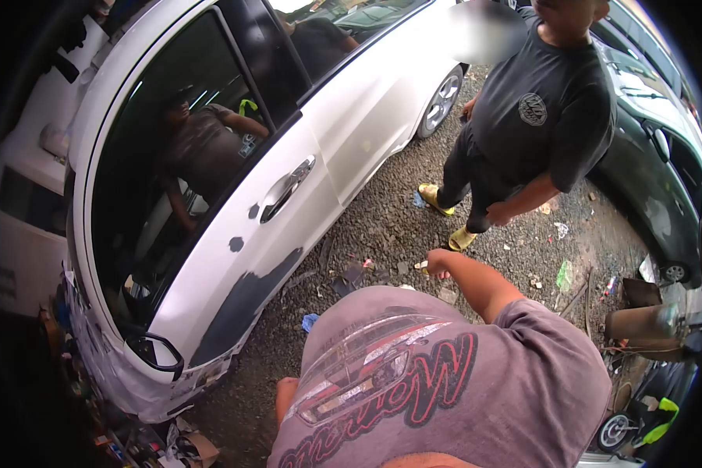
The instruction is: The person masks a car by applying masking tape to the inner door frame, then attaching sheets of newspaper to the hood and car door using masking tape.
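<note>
My right hand (440, 264) reaches out past my shirt (382, 351), its fingers closed on a small pale, flat-looking object (422, 267) whose kind I cannot make out. Gravel lies beneath that hand. Of my left arm only a bit of skin (286, 394) shows beside the shirt; the fingers are hidden. To the left stands a white car (327, 164) with a dark grey patch (246, 304) low on its door. Two smaller grey spots sit near the chrome door handle (287, 189). Both hands are apart from the car.
A person in a dark T-shirt (554, 109) and yellow slippers (462, 238) stands ahead, right of the white car. A dark green car (647, 187) is parked at the right. Litter is scattered over the gravel (382, 195). A motorcycle wheel (616, 431) shows at lower right.
</note>
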Tool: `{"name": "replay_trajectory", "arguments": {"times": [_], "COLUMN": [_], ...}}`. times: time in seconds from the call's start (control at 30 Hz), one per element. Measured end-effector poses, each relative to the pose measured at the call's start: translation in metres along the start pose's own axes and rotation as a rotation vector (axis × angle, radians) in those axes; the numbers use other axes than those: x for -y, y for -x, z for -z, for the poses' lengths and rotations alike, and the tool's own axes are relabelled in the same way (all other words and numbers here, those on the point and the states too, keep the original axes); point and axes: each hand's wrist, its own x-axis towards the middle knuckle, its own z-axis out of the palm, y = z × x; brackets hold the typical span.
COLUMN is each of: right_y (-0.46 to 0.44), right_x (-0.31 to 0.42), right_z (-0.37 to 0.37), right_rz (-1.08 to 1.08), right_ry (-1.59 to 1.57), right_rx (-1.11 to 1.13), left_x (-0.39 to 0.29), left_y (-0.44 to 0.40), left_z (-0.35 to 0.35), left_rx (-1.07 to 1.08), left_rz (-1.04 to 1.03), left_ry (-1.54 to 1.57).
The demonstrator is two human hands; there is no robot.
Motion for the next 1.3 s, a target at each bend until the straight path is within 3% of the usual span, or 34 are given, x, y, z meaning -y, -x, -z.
{"name": "replay_trajectory", "arguments": {"times": [0.1,0.4,0.47,0.57,0.73,0.83,0.87,0.9,1.03,1.2,1.3], "right_y": [-0.022,-0.010,-0.009,0.003,0.011,0.010,0.010,0.010,0.008,0.009,-0.039], "right_x": [-0.009,-0.028,-0.032,-0.032,-0.031,-0.037,-0.039,-0.040,-0.046,-0.048,-0.065], "right_z": [0.000,0.021,0.017,0.020,0.018,0.020,0.021,0.021,0.022,0.020,0.009], "right_rz": [0.007,0.063,-0.036,-0.015,-0.041,-0.025,-0.024,-0.028,-0.024,0.023,-0.003], "right_ry": [-0.049,-0.019,-0.002,0.106,0.019,0.001,0.004,-0.016,-0.026,-0.091,-0.157], "right_rx": [0.076,-0.015,-0.081,-0.015,-0.025,-0.035,-0.032,-0.035,-0.034,-0.022,0.066], "left_x": [-0.001,0.000,-0.009,-0.021,-0.012,-0.011,-0.009,-0.010,-0.025,-0.044,-0.058], "left_y": [0.008,0.019,0.009,0.005,-0.006,-0.013,-0.013,-0.010,-0.005,0.016,0.035], "left_z": [-0.002,-0.022,-0.028,-0.033,-0.035,-0.037,-0.038,-0.039,-0.048,-0.045,-0.043], "left_rx": [-0.012,-0.019,-0.018,-0.007,0.012,0.028,-0.013,-0.013,-0.029,-0.026,-0.029], "left_rz": [0.016,0.000,-0.037,-0.069,-0.121,-0.300,-0.505,-0.499,-0.029,0.029,0.072], "left_ry": [-0.002,-0.069,-0.112,-0.190,-0.312,-0.548,-0.614,-0.612,-0.080,0.051,0.107]}}
